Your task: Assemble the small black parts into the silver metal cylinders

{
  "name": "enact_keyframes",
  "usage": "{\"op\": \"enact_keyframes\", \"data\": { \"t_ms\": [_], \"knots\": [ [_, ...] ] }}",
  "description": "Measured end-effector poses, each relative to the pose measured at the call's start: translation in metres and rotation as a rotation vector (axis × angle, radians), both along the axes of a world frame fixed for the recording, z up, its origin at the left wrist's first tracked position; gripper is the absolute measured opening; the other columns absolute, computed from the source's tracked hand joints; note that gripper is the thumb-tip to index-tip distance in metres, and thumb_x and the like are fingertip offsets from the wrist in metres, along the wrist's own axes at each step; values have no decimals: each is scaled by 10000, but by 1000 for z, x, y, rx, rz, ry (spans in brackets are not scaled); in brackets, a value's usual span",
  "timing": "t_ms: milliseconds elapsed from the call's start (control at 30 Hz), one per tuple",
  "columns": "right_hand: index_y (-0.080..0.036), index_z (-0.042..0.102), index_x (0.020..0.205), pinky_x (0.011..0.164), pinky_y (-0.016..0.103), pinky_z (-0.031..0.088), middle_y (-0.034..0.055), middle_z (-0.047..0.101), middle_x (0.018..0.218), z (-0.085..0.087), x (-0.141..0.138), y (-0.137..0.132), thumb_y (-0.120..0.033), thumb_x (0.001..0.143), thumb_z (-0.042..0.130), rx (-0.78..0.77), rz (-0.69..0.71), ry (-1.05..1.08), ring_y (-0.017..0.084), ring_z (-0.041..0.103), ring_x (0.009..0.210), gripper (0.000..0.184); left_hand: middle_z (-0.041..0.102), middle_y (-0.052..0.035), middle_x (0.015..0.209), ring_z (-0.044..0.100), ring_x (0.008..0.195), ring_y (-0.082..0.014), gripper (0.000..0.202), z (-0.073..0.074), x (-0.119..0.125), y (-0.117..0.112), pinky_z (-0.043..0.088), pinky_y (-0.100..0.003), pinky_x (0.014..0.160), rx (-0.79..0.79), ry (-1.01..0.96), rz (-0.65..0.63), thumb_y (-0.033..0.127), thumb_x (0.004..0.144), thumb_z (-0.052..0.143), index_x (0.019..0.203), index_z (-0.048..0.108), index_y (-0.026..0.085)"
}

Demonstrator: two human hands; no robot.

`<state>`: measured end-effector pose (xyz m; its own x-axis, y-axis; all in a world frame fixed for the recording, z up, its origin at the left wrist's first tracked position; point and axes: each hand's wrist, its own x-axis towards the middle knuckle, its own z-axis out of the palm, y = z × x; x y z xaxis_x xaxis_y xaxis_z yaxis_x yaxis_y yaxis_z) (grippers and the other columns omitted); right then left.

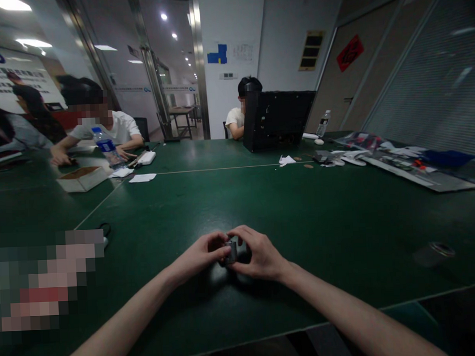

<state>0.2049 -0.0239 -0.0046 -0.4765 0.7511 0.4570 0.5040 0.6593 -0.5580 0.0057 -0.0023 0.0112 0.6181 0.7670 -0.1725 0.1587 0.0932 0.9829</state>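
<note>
Both hands meet low over the green table [175,201], in the middle of the view. Between them is a small dark grey, box-shaped object [232,253] with a metallic look; its exact kind is too small and dim to make out. My left hand [203,253] pinches it from the left, the thumb lying across its near face. From the other side, my right hand [261,254] curls round it, with fingers at its top and the thumb at its bottom. The fingers hide part of the object.
A clear cup [435,253] stands at the right. Farther back are an open carton [83,179], a water bottle [106,147], a black case [280,118] and a board [410,175] with scattered items. Other people sit across the table. A blurred-out patch covers the left side.
</note>
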Motion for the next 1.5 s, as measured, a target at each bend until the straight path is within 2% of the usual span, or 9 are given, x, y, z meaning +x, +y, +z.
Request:
{"op": "enact_keyframes", "data": {
  "t_ms": [167, 367, 600, 800, 1000, 1133, 1500],
  "knots": [
    [-185, 508, 1149, 770, 299, 465, 67, 577, 1062, 1, 0, 0, -341, 699, 681, -8, 6, -20, 179, 556, 908, 507, 602, -32, 921, 559, 837, -175, 316, -1, -2, 1, 428, -290, 758, 11, 1, -17, 356, 767, 674, 986, 586, 146],
    [-200, 492, 1171, 772, 301, 470, 70, 564, 1085, 1, 0, 1, -333, 696, 681, -12, 9, 2, 182, 559, 915, 529, 593, -46, 1019, 550, 929, -188, 314, -3, -4, 2, 416, -292, 804, -17, -54, 34, 302, 766, 684, 1028, 583, 160],
    [-206, 486, 1189, 795, 309, 473, 68, 571, 1092, 0, 0, 0, -322, 684, 686, 3, 24, 22, 186, 564, 945, 555, 590, -91, 1170, 525, 1099, -251, 435, -3, -6, 0, 358, -381, 962, -137, -175, 19, 252, 765, 674, 1175, 545, 187],
    [-184, 479, 1223, 820, 329, 474, 82, 619, 1077, -3, 1, 0, -320, 695, 677, 49, 37, 15, 194, 585, 941, 580, 604, -69, 1151, 534, 1100, -237, 502, -1, -3, -2, 379, -371, 947, -81, -72, -7, 296, 757, 697, 1208, 491, 223],
    [-162, 475, 1247, 817, 331, 476, 99, 614, 1096, -6, 1, 1, -324, 722, 664, 82, 28, -50, 203, 573, 968, 581, 622, -23, 929, 587, 915, -197, 473, 3, 0, 0, 430, -337, 847, -3, 12, 40, 302, 725, 722, 1119, 486, 189],
    [-170, 455, 1270, 822, 337, 474, 100, 601, 1114, -5, 0, 1, -302, 720, 660, 80, 24, -51, 206, 566, 983, 602, 614, -2, 862, 591, 853, -179, 471, 2, -2, 1, 432, -328, 825, 8, 16, 67, 295, 721, 725, 1107, 480, 184],
    [-191, 468, 1217, 773, 313, 473, 82, 590, 1080, -1, 1, -1, -301, 710, 673, 25, 33, -28, 191, 568, 932, 557, 619, -87, 1106, 567, 1037, -233, 466, 0, -6, 0, 396, -381, 915, -112, -175, -25, 238, 779, 658, 1195, 452, 200]
  ]
}}
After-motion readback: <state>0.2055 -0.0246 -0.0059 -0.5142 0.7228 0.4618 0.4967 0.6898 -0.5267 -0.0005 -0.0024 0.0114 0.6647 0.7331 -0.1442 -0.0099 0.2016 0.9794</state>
